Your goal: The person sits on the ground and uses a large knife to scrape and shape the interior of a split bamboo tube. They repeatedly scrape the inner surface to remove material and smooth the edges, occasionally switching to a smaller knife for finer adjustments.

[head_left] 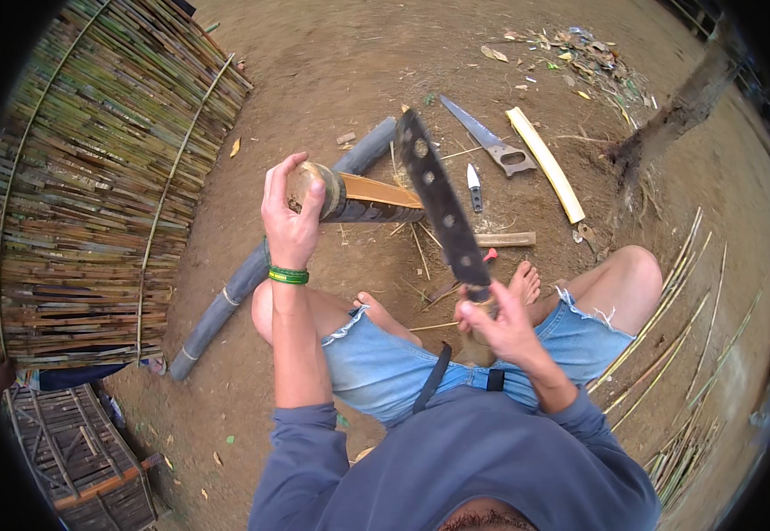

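My left hand (288, 217) is closed around the end of a thick bamboo section (376, 212), its thumb and fingers on the cut rim. The section lies sideways, its dark outer wall opened along the upper side to a tan strip. In my right hand (502, 326) is a machete (442, 203), gripped by its handle. Its wide dark blade, pierced by several round holes, points up and away from me, crossing in front of the bamboo's far right end. Whether blade and bamboo touch, I cannot tell. Behind the section runs a long grey pole (226, 305).
On the dirt ahead lie a handsaw (488, 142), a small knife (474, 188), a pale split bamboo strip (546, 165) and a short wooden stick (505, 239). Bundled bamboo sticks (84, 195) fill the left. A slatted crate (75, 442) stands lower left; thin canes (668, 310) lie right.
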`<state>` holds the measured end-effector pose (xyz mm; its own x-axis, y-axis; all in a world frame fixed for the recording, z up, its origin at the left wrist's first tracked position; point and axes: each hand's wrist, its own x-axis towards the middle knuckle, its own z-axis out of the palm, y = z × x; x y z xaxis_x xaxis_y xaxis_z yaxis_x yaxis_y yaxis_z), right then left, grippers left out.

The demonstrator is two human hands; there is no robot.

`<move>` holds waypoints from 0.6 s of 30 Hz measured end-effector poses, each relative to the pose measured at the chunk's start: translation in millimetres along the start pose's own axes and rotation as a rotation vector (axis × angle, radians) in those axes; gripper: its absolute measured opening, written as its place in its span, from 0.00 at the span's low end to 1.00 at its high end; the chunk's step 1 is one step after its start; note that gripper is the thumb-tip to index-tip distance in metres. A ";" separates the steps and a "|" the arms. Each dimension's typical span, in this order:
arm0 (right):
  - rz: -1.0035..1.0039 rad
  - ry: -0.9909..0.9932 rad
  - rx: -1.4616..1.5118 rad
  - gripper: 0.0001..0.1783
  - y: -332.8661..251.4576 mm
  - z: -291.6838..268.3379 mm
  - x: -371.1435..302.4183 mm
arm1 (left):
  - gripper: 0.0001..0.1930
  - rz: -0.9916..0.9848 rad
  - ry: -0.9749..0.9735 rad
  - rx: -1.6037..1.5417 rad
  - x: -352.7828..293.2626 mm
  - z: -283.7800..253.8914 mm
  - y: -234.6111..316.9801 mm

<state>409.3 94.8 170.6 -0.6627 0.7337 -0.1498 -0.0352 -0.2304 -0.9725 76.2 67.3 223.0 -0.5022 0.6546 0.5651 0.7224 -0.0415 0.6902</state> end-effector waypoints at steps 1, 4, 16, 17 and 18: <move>0.040 -0.007 -0.027 0.19 12.9 6.0 3.7 | 0.25 -0.027 0.014 0.002 -1.2 -0.1 -0.9; 0.184 -0.024 -0.022 0.20 35.2 18.3 15.8 | 0.23 -0.077 0.027 -0.049 -2.3 -2.6 -2.8; 0.098 0.090 -0.285 0.20 32.8 31.8 21.4 | 0.13 -0.036 0.107 -0.145 -11.6 25.1 -10.2; 0.068 0.102 -0.285 0.19 29.4 33.2 19.1 | 0.13 -0.033 0.134 -0.165 -11.7 26.3 -12.9; 0.032 0.115 -0.283 0.19 23.1 32.8 19.1 | 0.12 -0.038 0.132 -0.160 -6.5 26.6 -9.5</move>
<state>371.2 82.6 151.1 -0.5706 0.8003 -0.1843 0.2043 -0.0791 -0.9757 85.3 83.5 200.7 -0.5933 0.5539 0.5841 0.6220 -0.1451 0.7694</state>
